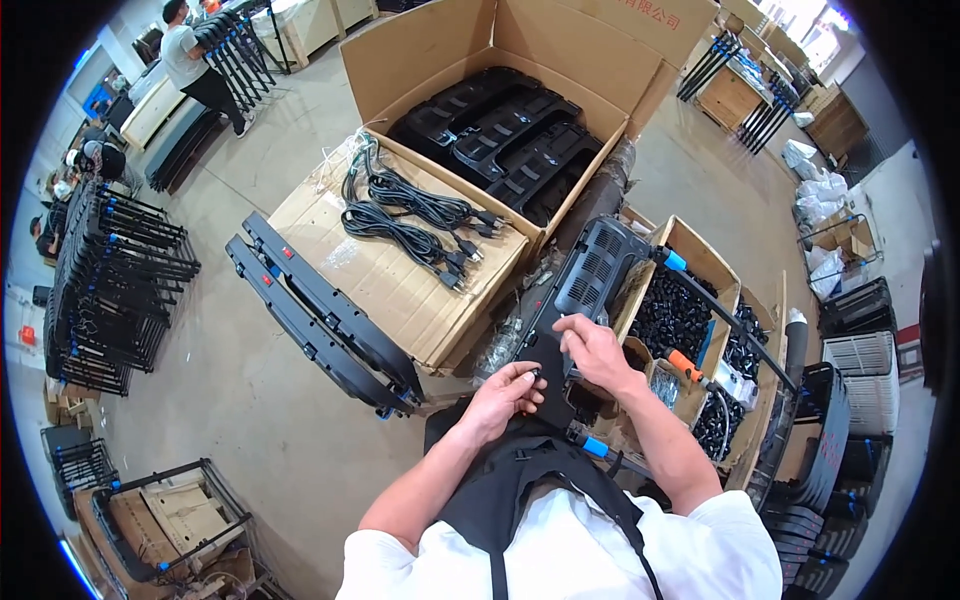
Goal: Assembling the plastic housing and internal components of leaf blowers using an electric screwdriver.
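- Left hand (505,392) is curled nearly closed, thumb and fingertips pinching a small dark fastener-like piece (535,374) against the black device; too small to name it surely.
- Right hand (592,352) lies on top of the same device, fingers bent and pressed down on its narrow middle section, gripping nothing loose that can be seen.
- Both hands meet on a long black plastic device (590,270) with a vented, slotted housing at its far end; it lies in front of the person, slanting away toward the upper right.
- Blue end fittings (596,447) show on black tubes near the person's body and beside the vented housing.
- Just right of the hands stands a small open carton (690,240) filled with little black parts, with an orange-handled tool (688,366) lying at its near edge.
- Left of the hands, a flat closed carton (400,290) carries bundled black power cords (420,220), and black panels (320,320) lean against its side.
- Beyond it, a large open carton (480,40) holds black moulded housings (500,135).
- Far left, racks of black frames (115,270) stand on the concrete floor (250,400); another person (190,60) works at the upper left.
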The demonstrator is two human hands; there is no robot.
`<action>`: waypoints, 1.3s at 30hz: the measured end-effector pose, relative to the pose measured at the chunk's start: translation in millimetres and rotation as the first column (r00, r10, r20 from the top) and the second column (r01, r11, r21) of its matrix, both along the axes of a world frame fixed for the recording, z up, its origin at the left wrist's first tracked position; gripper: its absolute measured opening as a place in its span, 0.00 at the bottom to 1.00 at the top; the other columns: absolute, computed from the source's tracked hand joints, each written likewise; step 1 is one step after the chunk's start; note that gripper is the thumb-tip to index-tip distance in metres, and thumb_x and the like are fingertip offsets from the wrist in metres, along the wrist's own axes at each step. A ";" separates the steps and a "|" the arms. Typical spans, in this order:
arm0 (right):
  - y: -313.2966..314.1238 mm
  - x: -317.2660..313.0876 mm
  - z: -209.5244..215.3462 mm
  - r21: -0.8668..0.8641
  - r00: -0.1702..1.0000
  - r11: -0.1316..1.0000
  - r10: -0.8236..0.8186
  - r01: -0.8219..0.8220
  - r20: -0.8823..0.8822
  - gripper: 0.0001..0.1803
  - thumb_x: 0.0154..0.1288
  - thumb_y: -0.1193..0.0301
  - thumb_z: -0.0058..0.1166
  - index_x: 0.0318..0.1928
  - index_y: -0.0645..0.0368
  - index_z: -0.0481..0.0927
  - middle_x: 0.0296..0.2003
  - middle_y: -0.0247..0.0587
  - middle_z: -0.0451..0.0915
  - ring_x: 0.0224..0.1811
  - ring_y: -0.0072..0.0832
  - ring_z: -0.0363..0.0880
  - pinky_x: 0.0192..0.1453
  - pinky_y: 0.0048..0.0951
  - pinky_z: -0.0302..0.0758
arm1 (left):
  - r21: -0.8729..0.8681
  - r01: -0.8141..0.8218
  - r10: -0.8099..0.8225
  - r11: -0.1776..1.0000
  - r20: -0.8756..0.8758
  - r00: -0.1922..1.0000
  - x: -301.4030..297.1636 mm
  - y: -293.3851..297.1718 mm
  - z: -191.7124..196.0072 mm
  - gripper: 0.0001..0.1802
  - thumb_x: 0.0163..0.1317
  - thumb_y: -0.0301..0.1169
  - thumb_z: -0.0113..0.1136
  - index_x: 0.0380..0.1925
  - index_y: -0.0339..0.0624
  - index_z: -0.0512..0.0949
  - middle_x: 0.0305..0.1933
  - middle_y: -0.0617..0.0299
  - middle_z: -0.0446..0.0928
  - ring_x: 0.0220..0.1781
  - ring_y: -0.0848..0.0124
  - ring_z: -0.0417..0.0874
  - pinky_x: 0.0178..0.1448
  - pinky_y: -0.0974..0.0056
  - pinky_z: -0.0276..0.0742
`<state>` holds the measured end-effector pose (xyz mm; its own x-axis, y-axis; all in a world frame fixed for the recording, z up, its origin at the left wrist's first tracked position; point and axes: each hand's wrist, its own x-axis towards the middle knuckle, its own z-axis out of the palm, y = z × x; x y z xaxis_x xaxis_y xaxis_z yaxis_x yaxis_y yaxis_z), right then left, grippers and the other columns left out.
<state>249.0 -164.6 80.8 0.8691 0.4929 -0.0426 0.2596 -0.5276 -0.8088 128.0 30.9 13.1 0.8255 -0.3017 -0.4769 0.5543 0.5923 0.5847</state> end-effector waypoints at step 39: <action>-33.4 137.6 -41.9 -0.088 0.840 0.969 -0.154 0.232 0.519 0.16 0.61 0.63 0.66 0.46 0.57 0.91 0.44 0.44 0.82 0.51 0.43 0.79 0.61 0.41 0.76 | -0.040 0.184 -0.187 0.982 -0.071 0.980 31.1 -45.4 6.2 0.24 0.85 0.45 0.47 0.68 0.39 0.73 0.57 0.57 0.85 0.49 0.69 0.88 0.52 0.63 0.86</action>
<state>386.6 -198.0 38.9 0.8655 0.3354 0.3721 0.4921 -0.7080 -0.5064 159.1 -14.5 19.3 0.7166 -0.4631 -0.5215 0.6973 0.4935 0.5199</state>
